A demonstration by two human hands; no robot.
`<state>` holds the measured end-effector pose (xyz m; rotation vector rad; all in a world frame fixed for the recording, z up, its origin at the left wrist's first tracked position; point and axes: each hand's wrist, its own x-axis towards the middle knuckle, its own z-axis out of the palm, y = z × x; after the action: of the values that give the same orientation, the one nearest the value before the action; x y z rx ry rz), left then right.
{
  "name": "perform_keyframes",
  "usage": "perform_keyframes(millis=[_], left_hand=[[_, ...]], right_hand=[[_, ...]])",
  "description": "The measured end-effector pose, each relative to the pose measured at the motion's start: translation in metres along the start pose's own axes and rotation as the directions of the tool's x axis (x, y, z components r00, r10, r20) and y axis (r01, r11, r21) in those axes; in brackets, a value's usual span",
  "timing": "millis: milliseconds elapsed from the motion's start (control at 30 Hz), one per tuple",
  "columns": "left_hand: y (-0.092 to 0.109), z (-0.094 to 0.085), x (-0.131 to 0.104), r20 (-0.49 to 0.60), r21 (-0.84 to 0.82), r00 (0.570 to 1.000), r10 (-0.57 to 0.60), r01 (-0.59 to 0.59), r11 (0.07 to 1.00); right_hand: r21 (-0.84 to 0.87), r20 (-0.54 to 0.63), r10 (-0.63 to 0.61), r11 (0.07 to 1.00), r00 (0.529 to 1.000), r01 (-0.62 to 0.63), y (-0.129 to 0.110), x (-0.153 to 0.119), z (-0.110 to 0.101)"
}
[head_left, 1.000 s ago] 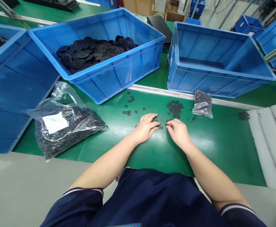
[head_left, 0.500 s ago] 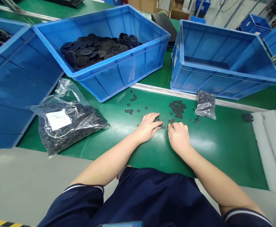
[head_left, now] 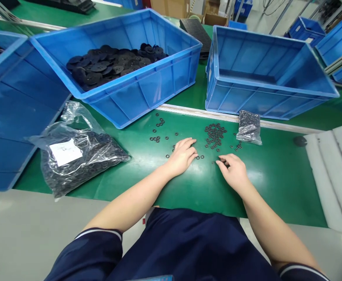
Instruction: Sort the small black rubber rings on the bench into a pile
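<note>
Hands (head_left: 182, 157) hide their undersides; black rings (head_left: 215, 135) lie near.

No words or numbers can be read. The white paper label (head_left: 66, 152) on the big, clear plastic bag (head_left: 108, 153) on the left has faint, blurry marks. The little white sticker (head_left: 309, 40) on a blue plastic box (head_left: 298, 34) at the far right is too small to read

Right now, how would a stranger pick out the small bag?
Find the blue bin just right of the bin holding black discs. Close in front, right of the pile of rings, lies the small clear bag. Unlike the big bag at left with a white label, it shows none.
</note>
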<state>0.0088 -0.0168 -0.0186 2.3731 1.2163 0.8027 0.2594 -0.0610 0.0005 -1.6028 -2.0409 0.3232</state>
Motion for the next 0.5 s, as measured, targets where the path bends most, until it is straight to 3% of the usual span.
perform_keyframes(millis=[133, 233, 367, 500], left_hand=[[0.001, 0.004, 0.017, -0.008, 0.013, 1.000, -0.030, 0.030, 0.999], [-0.005, 0.003, 0.021, -0.085, 0.027, 0.992, -0.094, 0.096, 0.995], [-0.015, -0.004, 0.009, -0.189, 0.006, 0.971, -0.144, 0.148, 0.989], [-0.022, -0.013, -0.004, -0.179, 0.000, 0.976, -0.126, 0.128, 0.992]], right_hand=[[0.028, 0.050, -0.051, 0.998, 0.997, 0.050, 0.000, -0.013, 0.005], [0.007, 0.073, -0.084, 0.996, 0.994, 0.084, -0.003, -0.007, 0.012], [-0.018, 0.118, -0.111, 0.993, 0.987, 0.114, -0.012, 0.007, 0.014], [0.022, 0.116, -0.118, 0.993, 0.986, 0.117, -0.026, 0.018, 0.019]])
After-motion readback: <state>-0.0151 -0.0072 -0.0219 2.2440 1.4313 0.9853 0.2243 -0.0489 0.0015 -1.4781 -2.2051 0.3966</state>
